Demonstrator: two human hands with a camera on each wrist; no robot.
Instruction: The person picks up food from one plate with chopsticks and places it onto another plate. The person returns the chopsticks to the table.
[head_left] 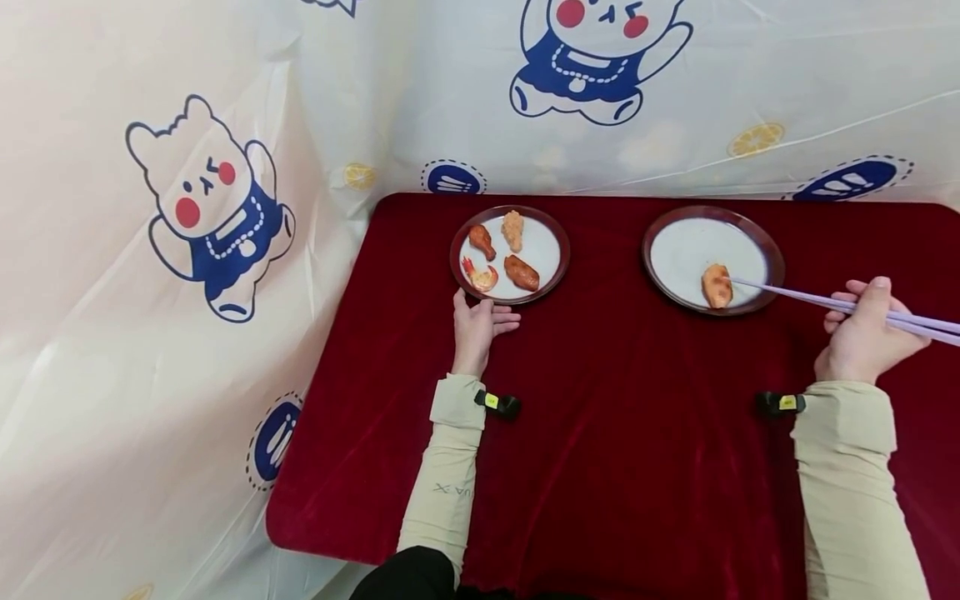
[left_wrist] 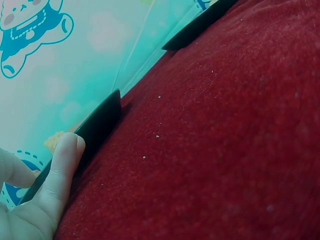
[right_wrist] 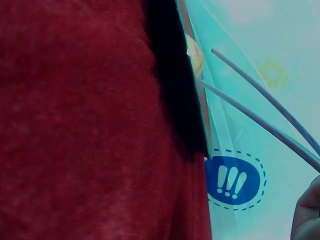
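Note:
My right hand (head_left: 862, 333) grips a pair of pale purple chopsticks (head_left: 810, 297). One chopstick tip reaches a golden-brown oblong food piece (head_left: 717, 286) on the right plate (head_left: 686, 250); the tips stand apart in the right wrist view, where little of this hand shows. At the near rim of the left plate (head_left: 545, 248), my left hand (head_left: 476, 333) holds the edge, with digits on both sides of the rim in the left wrist view. That plate bears a drumstick (head_left: 482, 242), a breaded chicken piece (head_left: 513, 231), a shrimp (head_left: 480, 275) and a browned wing piece (head_left: 522, 272).
Both plates are white with dark brown rims and stand near the back of a table under a dark red cloth (head_left: 600, 433). A white curtain (head_left: 420, 100) with cartoon prints hangs behind and along the left side. Dark wrist cameras (head_left: 498, 404) sit at both cuffs.

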